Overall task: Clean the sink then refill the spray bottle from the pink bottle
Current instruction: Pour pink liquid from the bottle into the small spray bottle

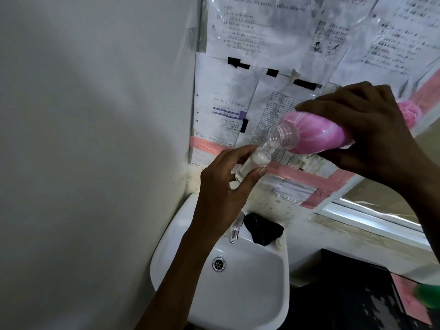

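My right hand grips the pink bottle, tipped down to the left with its clear open neck over the mouth of a small clear spray bottle. My left hand holds that small bottle upright between thumb and fingers, above the sink. White foam sits in the small bottle's neck, and its spray head is off. The white sink hangs on the wall below, with its drain visible.
A chrome tap and a black cloth sit on the sink's back rim. Taped papers and pink tape cover the wall behind. A window ledge runs at right. A green object shows at the lower right edge.
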The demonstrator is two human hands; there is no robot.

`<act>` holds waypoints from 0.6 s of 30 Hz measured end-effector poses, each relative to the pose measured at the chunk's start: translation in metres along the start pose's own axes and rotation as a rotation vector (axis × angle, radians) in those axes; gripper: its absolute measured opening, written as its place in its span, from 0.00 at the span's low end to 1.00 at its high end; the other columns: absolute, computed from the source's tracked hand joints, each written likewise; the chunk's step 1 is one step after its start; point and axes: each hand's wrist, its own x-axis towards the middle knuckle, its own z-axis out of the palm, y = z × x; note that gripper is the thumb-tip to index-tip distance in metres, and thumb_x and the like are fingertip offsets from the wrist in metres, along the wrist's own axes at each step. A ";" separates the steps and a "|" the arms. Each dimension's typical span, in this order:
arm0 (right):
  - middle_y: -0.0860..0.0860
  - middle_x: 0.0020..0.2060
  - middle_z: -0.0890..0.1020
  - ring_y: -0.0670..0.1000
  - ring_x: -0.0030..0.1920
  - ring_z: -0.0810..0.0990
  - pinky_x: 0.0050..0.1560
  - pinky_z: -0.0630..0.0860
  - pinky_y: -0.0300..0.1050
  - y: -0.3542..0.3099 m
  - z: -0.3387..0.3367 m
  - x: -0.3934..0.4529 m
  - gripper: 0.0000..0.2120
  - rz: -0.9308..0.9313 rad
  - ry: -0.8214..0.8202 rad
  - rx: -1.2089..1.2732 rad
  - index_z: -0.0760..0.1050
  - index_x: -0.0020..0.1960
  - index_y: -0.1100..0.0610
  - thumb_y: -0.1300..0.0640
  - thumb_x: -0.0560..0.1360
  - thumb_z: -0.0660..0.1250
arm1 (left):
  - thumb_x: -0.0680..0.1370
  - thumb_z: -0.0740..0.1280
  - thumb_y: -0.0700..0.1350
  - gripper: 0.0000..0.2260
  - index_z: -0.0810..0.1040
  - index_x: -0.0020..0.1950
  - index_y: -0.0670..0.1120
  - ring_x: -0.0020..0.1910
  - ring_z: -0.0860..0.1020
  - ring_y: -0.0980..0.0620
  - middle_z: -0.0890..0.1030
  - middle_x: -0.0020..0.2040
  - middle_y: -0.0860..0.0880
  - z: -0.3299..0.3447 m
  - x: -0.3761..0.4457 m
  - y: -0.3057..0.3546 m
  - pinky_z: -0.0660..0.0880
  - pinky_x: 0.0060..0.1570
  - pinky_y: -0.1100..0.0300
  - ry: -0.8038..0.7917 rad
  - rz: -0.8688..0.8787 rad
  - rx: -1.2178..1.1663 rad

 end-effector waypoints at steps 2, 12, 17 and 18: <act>0.50 0.62 0.81 0.60 0.60 0.75 0.57 0.64 0.54 0.000 0.000 0.000 0.29 0.001 0.001 0.000 0.76 0.71 0.51 0.42 0.73 0.72 | 0.77 0.73 0.49 0.17 0.79 0.66 0.49 0.58 0.79 0.58 0.82 0.58 0.56 0.000 0.000 0.000 0.79 0.48 0.69 0.001 0.007 0.009; 0.50 0.62 0.81 0.60 0.59 0.75 0.57 0.64 0.54 0.000 -0.001 -0.001 0.28 -0.005 0.002 -0.005 0.76 0.71 0.51 0.43 0.73 0.72 | 0.77 0.73 0.49 0.18 0.79 0.66 0.48 0.58 0.79 0.57 0.81 0.59 0.56 0.002 0.000 0.000 0.80 0.49 0.68 -0.010 0.003 -0.004; 0.50 0.61 0.81 0.60 0.59 0.75 0.57 0.64 0.54 0.000 -0.002 -0.001 0.28 -0.004 0.002 -0.012 0.76 0.70 0.51 0.44 0.72 0.72 | 0.77 0.73 0.49 0.18 0.79 0.66 0.48 0.58 0.79 0.57 0.81 0.59 0.55 0.002 0.000 0.000 0.81 0.49 0.66 -0.008 0.003 0.004; 0.50 0.61 0.81 0.61 0.59 0.75 0.57 0.64 0.54 0.000 -0.002 -0.001 0.28 -0.003 -0.001 -0.013 0.76 0.71 0.51 0.44 0.72 0.72 | 0.77 0.73 0.49 0.18 0.79 0.66 0.48 0.58 0.79 0.57 0.81 0.59 0.55 0.002 0.000 0.000 0.81 0.49 0.66 -0.009 0.002 0.007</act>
